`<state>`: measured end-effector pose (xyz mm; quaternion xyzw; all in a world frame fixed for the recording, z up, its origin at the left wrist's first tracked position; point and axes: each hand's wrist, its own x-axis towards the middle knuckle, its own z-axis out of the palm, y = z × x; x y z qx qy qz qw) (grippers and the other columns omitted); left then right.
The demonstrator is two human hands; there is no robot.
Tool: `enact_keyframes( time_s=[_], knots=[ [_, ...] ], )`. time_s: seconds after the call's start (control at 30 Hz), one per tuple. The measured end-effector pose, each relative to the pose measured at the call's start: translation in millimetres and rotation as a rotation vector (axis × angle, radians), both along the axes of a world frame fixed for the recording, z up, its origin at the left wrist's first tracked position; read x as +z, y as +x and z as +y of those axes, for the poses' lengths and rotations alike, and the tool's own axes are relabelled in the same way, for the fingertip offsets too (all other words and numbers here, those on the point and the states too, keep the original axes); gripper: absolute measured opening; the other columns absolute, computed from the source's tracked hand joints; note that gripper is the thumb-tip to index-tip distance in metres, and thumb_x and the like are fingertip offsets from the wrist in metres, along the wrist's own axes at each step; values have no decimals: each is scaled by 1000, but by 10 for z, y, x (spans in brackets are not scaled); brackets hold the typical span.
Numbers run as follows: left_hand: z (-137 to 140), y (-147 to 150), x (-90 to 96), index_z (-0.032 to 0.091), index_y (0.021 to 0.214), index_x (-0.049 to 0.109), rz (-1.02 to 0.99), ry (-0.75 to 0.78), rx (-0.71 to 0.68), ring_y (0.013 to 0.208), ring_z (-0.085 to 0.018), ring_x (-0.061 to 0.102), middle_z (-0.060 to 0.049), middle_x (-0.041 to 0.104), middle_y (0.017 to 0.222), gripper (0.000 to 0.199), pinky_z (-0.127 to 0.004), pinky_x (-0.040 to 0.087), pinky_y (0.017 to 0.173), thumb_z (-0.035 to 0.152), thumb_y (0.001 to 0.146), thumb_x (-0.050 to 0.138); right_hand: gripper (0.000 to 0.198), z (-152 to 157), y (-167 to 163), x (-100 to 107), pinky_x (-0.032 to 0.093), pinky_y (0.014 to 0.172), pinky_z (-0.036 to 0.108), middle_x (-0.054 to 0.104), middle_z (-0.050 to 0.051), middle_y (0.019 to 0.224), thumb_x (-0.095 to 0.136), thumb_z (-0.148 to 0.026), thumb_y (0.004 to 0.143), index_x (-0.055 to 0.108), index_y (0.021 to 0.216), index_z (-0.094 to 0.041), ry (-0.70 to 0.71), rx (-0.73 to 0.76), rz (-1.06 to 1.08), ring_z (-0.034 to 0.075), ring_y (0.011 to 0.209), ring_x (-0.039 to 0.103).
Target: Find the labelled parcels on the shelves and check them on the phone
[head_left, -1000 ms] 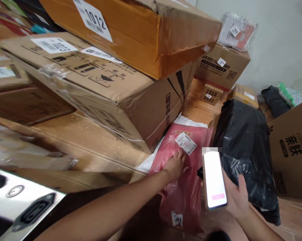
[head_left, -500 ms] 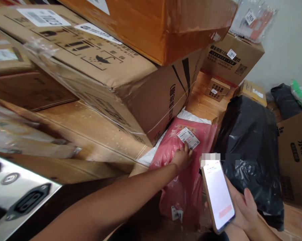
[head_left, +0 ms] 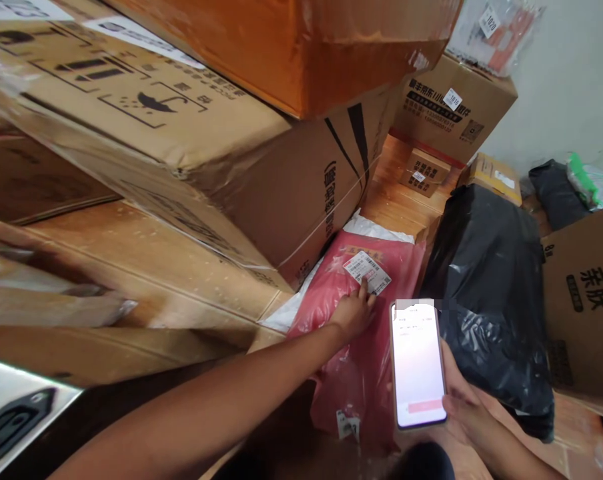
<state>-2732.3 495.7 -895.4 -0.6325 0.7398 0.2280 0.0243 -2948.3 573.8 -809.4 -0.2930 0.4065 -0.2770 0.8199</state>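
Observation:
My left hand [head_left: 354, 312] rests on a pink plastic mailer bag [head_left: 326, 303], its fingers apart and touching the lower edge of the white shipping label [head_left: 366, 272]. A smaller white tag [head_left: 348, 425] is stuck near the bag's bottom end. My right hand [head_left: 459, 393] grips a smartphone [head_left: 417, 373] above the bag's right side. The phone's screen is lit, mostly white with a pink bar low down, and my thumb lies at that bar's right end. Part of the screen's top is blurred out.
A large carton [head_left: 261, 193] stands left of the bag, with an orange-brown box [head_left: 301, 53] on top. On the right are a black plastic parcel [head_left: 486, 287] and another carton [head_left: 586, 300]. Small boxes [head_left: 424, 172] sit further back near the wall [head_left: 571, 87]. A metal-edged case [head_left: 26, 413] is at lower left.
The phone has turned more upright and shifted left, and my right thumb has come down onto its lower screen edge. My left hand stays at the label. The whole view has shifted slightly.

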Motion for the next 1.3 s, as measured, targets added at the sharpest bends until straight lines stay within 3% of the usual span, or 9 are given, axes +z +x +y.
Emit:
enact_keyframes(
  time_s=[0.2,0.3,0.4,0.57,0.8,1.0,1.1,1.17,1.3],
  knots=[
    [72,19,99,10,125,57,169,-37,155,104,-30,64,-25,49,141,40,-42,52,83,28,94,38,109,-11,-11,38,45,101,49,62,11,134,85,-45,66,18,151,-34,-69,60,55,32,117,63],
    [229,2,239,16,90,63,765,-92,399,78,-19,61,-9,65,86,48,-32,50,73,37,97,20,111,-23,5,28,43,104,50,62,10,133,85,-45,64,18,151,-34,-65,15,58,33,120,61],
    [376,-48,409,21,59,47,1260,-15,441,56,-13,43,2,44,55,47,-27,41,59,54,88,34,110,-14,38,17,44,103,51,63,11,131,84,-46,66,16,151,-34,-50,-45,48,34,119,62],
    [413,-129,596,20,50,44,1267,89,479,52,-10,35,5,38,50,47,-26,30,52,58,77,49,112,0,65,4,44,104,50,59,9,138,86,-44,64,17,151,-37,-89,-75,65,34,124,58],
    [442,-126,613,21,50,40,1314,28,465,53,-11,34,5,34,50,42,-26,29,53,51,79,42,110,-3,81,86,43,104,49,62,10,134,85,-46,65,18,151,-33,-67,-62,68,34,122,60],
    [431,-119,508,21,56,45,1149,6,496,60,-15,48,1,47,56,42,-29,41,60,44,88,30,118,9,80,64,44,103,48,64,11,132,86,-45,64,8,153,-34,-18,-62,47,32,115,65],
    [344,-88,362,15,101,65,712,-23,378,98,-22,64,-12,68,108,32,-33,50,83,24,89,37,115,25,63,5,47,98,46,66,10,127,85,-45,65,11,153,-34,-19,-56,15,31,107,68],
    [273,-64,245,13,134,53,322,6,212,123,-27,56,-19,49,145,51,-37,50,93,10,83,44,114,31,50,-33,49,94,45,68,10,124,84,-44,67,11,153,-33,-21,-51,-3,31,103,69],
    [163,-59,78,8,146,42,-80,44,32,133,-32,48,-22,29,158,62,-43,52,96,2,85,36,121,19,21,-81,49,94,47,67,11,125,85,-44,66,3,153,-31,-11,-33,-20,32,103,69]
  ],
)
